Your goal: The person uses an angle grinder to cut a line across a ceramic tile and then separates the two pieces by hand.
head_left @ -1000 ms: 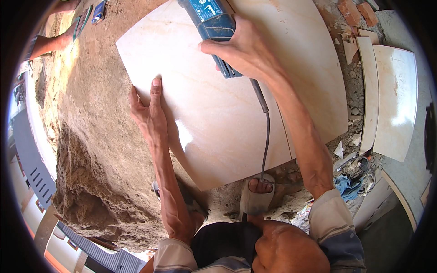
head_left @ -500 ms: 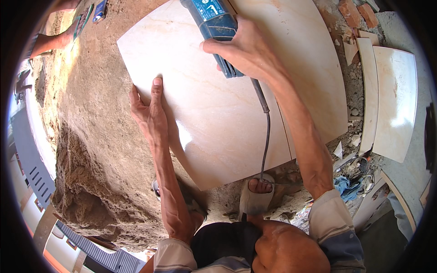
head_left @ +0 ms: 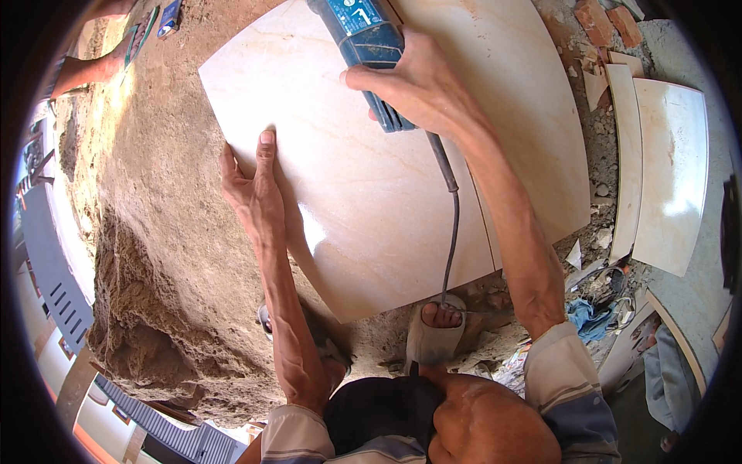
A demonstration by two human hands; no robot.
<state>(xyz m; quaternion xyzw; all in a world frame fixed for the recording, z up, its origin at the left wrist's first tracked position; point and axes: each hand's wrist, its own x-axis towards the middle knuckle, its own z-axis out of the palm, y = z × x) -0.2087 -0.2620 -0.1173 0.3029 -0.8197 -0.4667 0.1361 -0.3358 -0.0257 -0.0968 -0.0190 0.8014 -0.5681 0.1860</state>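
Head view, looking down. My right hand (head_left: 413, 85) has its fingers wrapped tight around the blue power tool (head_left: 363, 39), near the far side of the big cream tile (head_left: 363, 178). Tool's grey cord (head_left: 452, 224) runs back along my right forearm toward my sandalled foot (head_left: 434, 332), crossing the tile's near half. My left hand (head_left: 251, 189) lies flat, fingers together and stretched out, pressing on the tile's left edge, thumb out over the dirt. Tile sits on a packed earth mound (head_left: 147, 232); its near corner hangs close to my foot. Left of the tile is bare earth. Right edge is tight: rubble, then stacked spare tiles (head_left: 668, 170) just beside it, and blue rag (head_left: 591, 317) near my right elbow.
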